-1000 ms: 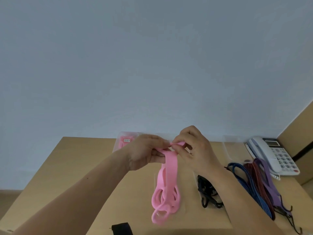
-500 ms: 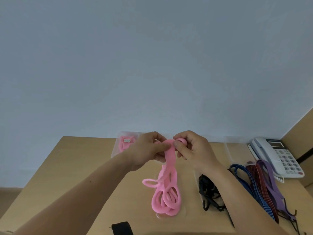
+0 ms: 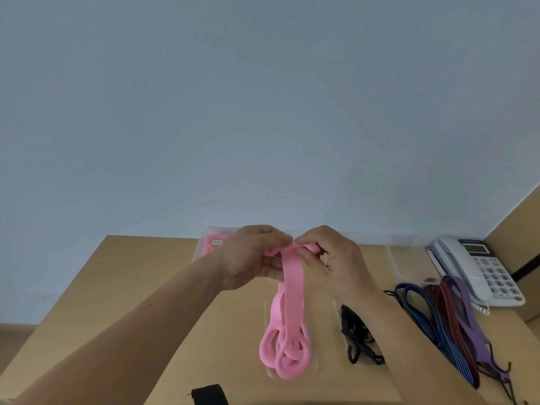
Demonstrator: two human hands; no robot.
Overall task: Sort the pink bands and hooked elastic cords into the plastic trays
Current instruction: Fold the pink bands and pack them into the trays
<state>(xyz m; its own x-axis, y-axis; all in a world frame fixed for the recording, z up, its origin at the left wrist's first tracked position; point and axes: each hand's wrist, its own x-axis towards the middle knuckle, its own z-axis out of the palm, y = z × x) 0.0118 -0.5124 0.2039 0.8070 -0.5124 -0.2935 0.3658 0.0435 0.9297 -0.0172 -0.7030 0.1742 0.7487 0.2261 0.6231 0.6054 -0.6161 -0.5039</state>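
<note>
The left hand (image 3: 251, 258) and the right hand (image 3: 336, 264) meet above the light wooden tabletop (image 3: 146, 287). Each grip pinches the top end of the long, flat, pink rubber band (image 3: 292, 290). From the grips the band hangs down toward the person, and its looped end seems to rest in the clear plastic tray (image 3: 317, 369). The tray lies right below the band, just as near to either hand. To lay it in, I think both hands need only come down.

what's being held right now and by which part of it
The left hand and the right hand both pinch the pink band at its upper end; its loops hang below.
</note>
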